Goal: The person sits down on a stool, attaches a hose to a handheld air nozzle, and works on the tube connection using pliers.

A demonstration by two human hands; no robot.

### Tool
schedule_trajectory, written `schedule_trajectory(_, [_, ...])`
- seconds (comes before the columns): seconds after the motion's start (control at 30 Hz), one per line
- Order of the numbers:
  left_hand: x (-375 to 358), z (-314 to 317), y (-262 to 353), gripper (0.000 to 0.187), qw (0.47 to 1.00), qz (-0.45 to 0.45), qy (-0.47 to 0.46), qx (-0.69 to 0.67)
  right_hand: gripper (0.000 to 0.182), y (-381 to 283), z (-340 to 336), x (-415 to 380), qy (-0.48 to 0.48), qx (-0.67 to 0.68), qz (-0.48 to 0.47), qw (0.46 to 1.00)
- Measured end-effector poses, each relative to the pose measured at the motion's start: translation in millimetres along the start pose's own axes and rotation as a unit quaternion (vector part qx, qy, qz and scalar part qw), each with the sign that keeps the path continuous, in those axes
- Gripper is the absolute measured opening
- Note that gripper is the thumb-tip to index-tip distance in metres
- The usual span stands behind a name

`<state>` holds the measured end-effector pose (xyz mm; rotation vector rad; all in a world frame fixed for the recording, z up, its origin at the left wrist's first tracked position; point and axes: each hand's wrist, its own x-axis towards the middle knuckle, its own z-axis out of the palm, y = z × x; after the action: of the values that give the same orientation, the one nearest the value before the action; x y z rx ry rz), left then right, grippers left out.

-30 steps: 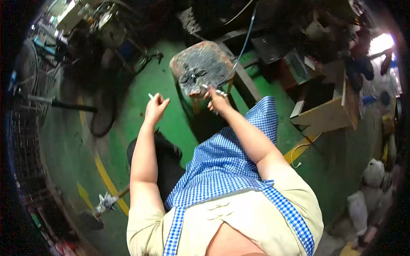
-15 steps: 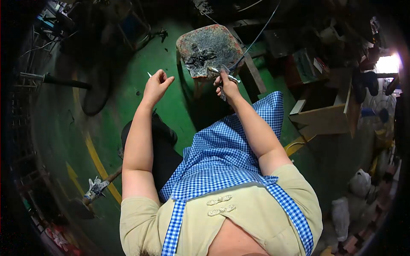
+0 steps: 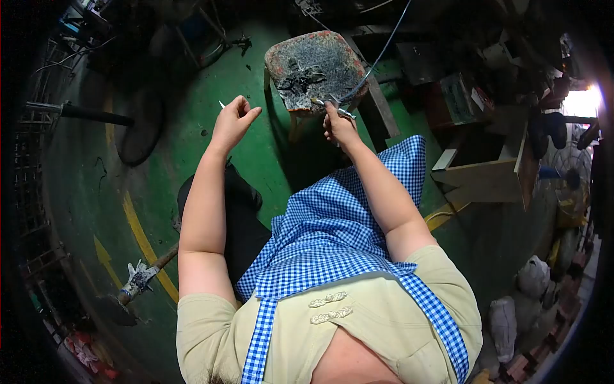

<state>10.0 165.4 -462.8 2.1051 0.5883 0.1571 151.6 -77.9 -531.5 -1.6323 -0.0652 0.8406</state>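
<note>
My left hand is closed, its fingers curled, over the green floor left of the stool. A small white pointed piece sticks out past its fingers; the rest of it is hidden. My right hand grips a silver air gun by its handle at the stool's near right edge. The gun's nozzle tip points left, over the seat edge. A thin bluish hose runs up and away from beside the gun. The worn stool has a grey, crusted seat with dark scraps on it.
An open wooden box stands on the right, with a fan beyond it. A wooden-handled tool with a glove on it is at lower left. A dark pole juts in from the left.
My left hand has moved slightly up and left with the white piece. My right hand and the gun have turned a little, and the view has shifted slightly.
</note>
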Motion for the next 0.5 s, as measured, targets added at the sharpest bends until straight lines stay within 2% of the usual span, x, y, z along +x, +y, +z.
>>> schedule_trajectory(0.17, [0,0,2,0.032,1.000,-0.003,0.000,-0.005,0.055,5,0,-3,-0.005,-0.079,0.018,0.997])
schedule_trajectory(0.27, [-1,0,5,0.029,1.000,-0.012,0.005,-0.006,0.052,-2,-5,-15,0.028,-0.126,0.019,0.992])
schedule_trajectory(0.37, [0,8,1,0.024,0.999,-0.006,0.021,-0.032,0.052,-12,-18,-26,0.017,-0.096,0.030,0.995])
schedule_trajectory(0.43, [-4,11,9,0.022,0.997,0.019,0.046,-0.063,0.051,-14,-25,-33,-0.026,-0.025,0.013,0.999])
schedule_trajectory(0.5, [-19,19,31,0.022,0.989,0.084,0.086,-0.081,0.051,-21,-34,-54,-0.077,0.064,-0.012,0.995])
